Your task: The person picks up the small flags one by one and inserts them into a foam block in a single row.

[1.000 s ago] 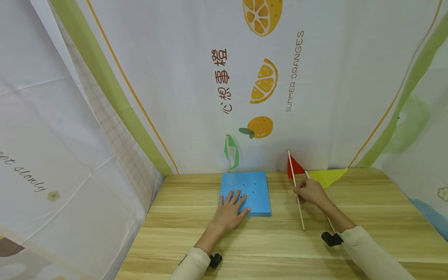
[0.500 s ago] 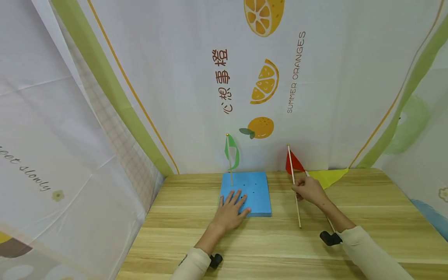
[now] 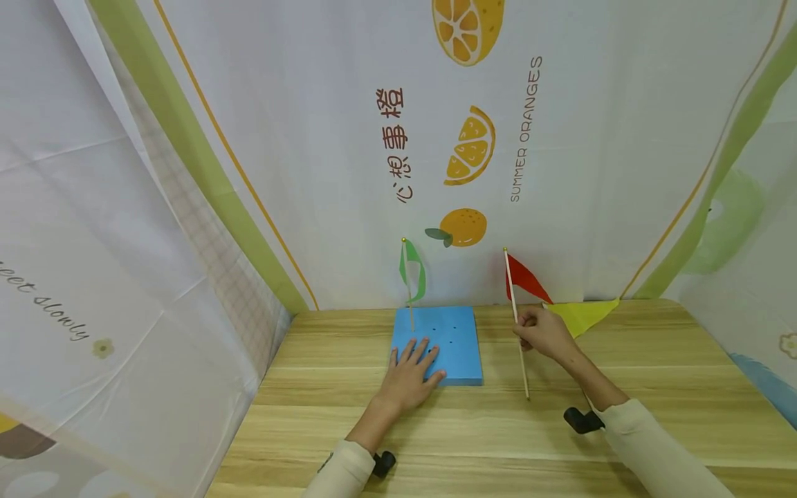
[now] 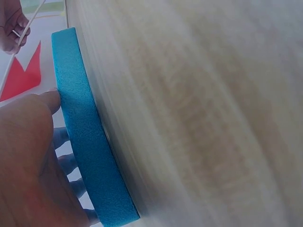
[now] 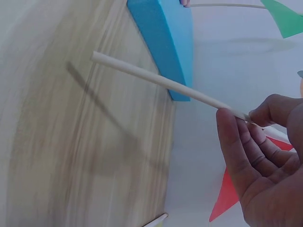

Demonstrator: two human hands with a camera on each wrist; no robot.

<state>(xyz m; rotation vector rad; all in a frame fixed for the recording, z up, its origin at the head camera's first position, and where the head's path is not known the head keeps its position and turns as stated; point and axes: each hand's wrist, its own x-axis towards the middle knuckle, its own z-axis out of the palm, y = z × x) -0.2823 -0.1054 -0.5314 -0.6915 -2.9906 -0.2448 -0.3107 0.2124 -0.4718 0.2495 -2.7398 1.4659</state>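
My left hand (image 3: 407, 377) lies with spread, straight fingers on the front left of a blue foam block (image 3: 461, 360), which has several small holes in its top. A green flag (image 3: 418, 287) on a thin stick stands upright in the block's back left part. To the right, my right hand (image 3: 544, 333) pinches the wooden stick of a red flag (image 3: 523, 277) between thumb and fingers. In the right wrist view the lower end of the stick (image 5: 142, 72) hangs above the table, casting a shadow. The red flag is apart from the block.
A yellow flag (image 3: 582, 315) lies at the table's back right, its stick partly hidden under my right forearm. The wooden table (image 3: 473, 443) meets a white curtain (image 3: 579, 173) printed with oranges at the back. More curtains hang on both sides.
My right hand has moved slightly left, raising the red flag and bringing its stick more upright. More of the red cloth shows. My left hand has stayed on the block.
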